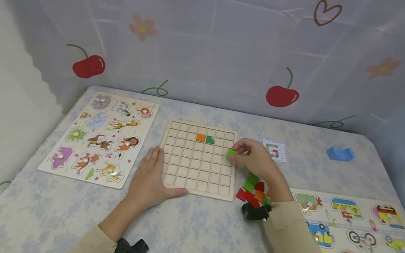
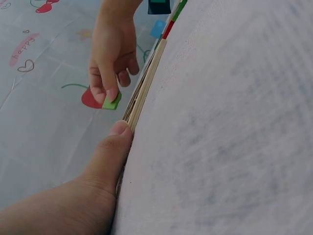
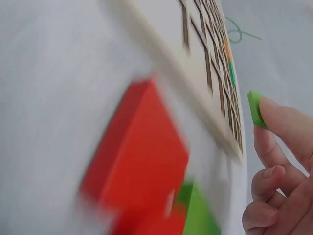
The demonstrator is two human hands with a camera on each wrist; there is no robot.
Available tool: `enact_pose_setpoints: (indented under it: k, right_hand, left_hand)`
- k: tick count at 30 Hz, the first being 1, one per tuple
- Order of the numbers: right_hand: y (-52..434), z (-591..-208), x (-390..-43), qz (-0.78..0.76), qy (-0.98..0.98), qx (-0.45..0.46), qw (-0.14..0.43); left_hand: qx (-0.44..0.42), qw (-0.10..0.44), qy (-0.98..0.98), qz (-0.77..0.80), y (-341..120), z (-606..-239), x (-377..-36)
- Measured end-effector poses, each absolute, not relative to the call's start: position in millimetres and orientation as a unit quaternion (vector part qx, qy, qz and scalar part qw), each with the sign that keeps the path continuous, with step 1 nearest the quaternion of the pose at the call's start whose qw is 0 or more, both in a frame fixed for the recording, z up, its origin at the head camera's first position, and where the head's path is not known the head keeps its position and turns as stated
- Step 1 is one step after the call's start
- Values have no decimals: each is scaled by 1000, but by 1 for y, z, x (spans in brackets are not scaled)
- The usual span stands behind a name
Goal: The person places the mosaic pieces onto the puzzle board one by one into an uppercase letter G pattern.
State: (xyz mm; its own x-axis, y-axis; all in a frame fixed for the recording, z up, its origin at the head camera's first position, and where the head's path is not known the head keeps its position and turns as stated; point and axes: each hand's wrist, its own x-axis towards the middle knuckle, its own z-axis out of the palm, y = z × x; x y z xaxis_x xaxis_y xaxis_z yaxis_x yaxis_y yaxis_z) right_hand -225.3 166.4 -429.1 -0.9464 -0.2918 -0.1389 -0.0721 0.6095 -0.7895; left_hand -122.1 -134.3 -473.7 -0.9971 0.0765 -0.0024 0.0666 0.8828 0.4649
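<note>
The small light-green flat tile (image 1: pixel 231 153) sits pinched between the fingertips of your right hand (image 1: pixel 257 160), held over the right edge of the pale wooden grid board (image 1: pixel 196 175), about level with its third row. From your left wrist the same green piece (image 2: pixel 112 102) shows at your fingertips, just off the board's edge; from your right wrist it (image 3: pixel 255 109) shows pressed against one fingertip, your other fingers curled beneath.

Your left hand (image 1: pixel 151 179) lies flat on the table, fingers straight and together, along the board's left edge, thumb reaching under its lower left corner and touching it.

Two pieces already sit in the board's second row: an orange square tile (image 1: pixel 200 137) and, touching it on the right, a darker green tile with a rounded corner (image 1: pixel 210 140).

Just right of the board, under your right wrist, lies a loose pile of red, green and orange tiles (image 1: pixel 254 191). Beyond it lies a small white pattern card (image 1: pixel 274 150), and farther right a blue block (image 1: pixel 340 153). An animal peg puzzle (image 1: pixel 102 138) lies left of the board, a vehicle peg puzzle (image 1: pixel 369 242) at the right.
</note>
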Motion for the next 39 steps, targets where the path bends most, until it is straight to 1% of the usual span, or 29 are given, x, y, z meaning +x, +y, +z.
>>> enact_pose_setpoints:
  k: [9,13,20,30,39]
  right_hand:
    - [119,-430,-248,-486,861,-99,113]
    - [100,-429,-254,-479,865,-110,99]
    - [71,-431,-258,-459,876,-109,102]
    - [48,-438,-255,-412,902,-104,77]
    - [40,-439,-257,-365,923,-101,73]
  left_hand:
    - [34,11,972,233,-134,-474,-123]
    - [35,7,973,228,-134,-475,-123]
    - [41,0,972,231,-135,-477,-124]
    - [41,3,970,239,-137,-477,-123]
    - [44,0,970,240,-137,-477,-124]
